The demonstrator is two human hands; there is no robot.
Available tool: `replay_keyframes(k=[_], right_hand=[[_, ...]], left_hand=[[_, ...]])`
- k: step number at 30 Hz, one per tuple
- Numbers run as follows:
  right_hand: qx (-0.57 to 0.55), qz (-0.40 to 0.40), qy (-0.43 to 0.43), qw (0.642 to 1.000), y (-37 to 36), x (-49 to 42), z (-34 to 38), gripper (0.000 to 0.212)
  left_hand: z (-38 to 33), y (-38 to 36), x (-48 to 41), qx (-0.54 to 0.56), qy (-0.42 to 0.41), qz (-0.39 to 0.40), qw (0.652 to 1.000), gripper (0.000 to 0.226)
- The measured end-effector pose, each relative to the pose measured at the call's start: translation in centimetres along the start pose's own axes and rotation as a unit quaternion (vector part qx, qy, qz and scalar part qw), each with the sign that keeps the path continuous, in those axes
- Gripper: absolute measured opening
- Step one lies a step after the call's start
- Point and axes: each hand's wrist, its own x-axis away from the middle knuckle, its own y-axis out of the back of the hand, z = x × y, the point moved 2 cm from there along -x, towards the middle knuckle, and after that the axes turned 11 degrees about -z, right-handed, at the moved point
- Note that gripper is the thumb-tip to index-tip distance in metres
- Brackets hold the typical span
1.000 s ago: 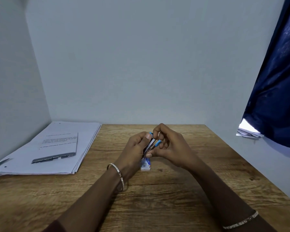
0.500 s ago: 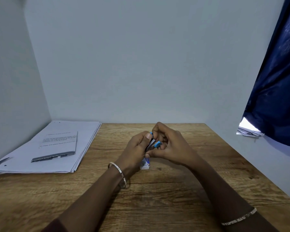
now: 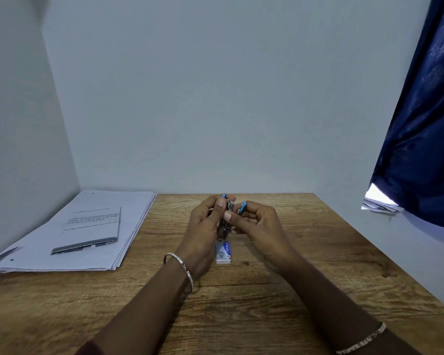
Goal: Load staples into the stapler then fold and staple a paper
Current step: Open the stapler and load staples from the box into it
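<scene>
Both hands meet above the middle of the wooden worktop (image 3: 305, 252). The left hand (image 3: 203, 226) wraps a small metal stapler (image 3: 227, 219) with blue ends, held upright and opened; the right hand (image 3: 256, 224) pinches at its upper part with thumb and forefinger. Just below the hands a small staple box (image 3: 224, 252) lies flat on the wood. A stack of white paper (image 3: 92, 254) sits at the far left, with a folded printed sheet (image 3: 95, 226) on top. A dark blue curtain (image 3: 426, 124) hangs at right.
</scene>
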Motion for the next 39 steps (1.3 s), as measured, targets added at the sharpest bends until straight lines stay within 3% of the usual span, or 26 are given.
replay_keyframes(k=[8, 15, 20, 24, 29, 32, 36, 39], right_hand=[[-0.038, -0.02, 0.007, 0.999, -0.6, 0.2, -0.1, 0.017], [-0.053, -0.024, 0.006, 0.998, -0.6, 0.1, 0.4, 0.025], [-0.089, -0.065, -0.032, 0.993, -0.3, -0.3, 0.3, 0.015], [-0.253, -0.121, -0.141, 0.95, 0.7, -1.1, 0.7, 0.015], [-0.339, -0.156, -0.194, 0.907, 1.2, -1.2, 1.5, 0.026], [-0.366, -0.126, -0.211, 0.898, 1.0, -1.2, 1.9, 0.026], [-0.4, -0.009, -0.251, 0.881, 0.1, -0.6, 2.7, 0.014], [-0.383, 0.08, -0.281, 0.877, -1.1, 0.4, 3.1, 0.012]], left_hand=[[0.1, -0.4, 0.0, 0.019, -0.017, -0.011, 1.0, 0.027], [-0.7, 0.3, -0.6, 0.013, -0.014, -0.066, 0.998, 0.026], [-1.6, 0.2, -0.6, 0.062, 0.023, -0.056, 0.996, 0.024], [-1.4, 0.4, -0.5, 0.104, 0.099, -0.043, 0.989, 0.03], [-0.7, -0.2, 0.1, 0.004, 0.116, -0.005, 0.993, 0.021], [-0.9, -0.6, 0.6, -0.042, 0.085, 0.026, 0.995, 0.011], [-1.1, -0.7, 0.4, -0.047, 0.056, -0.004, 0.997, 0.025], [-1.2, -0.9, 0.7, -0.015, 0.09, 0.047, 0.995, 0.036]])
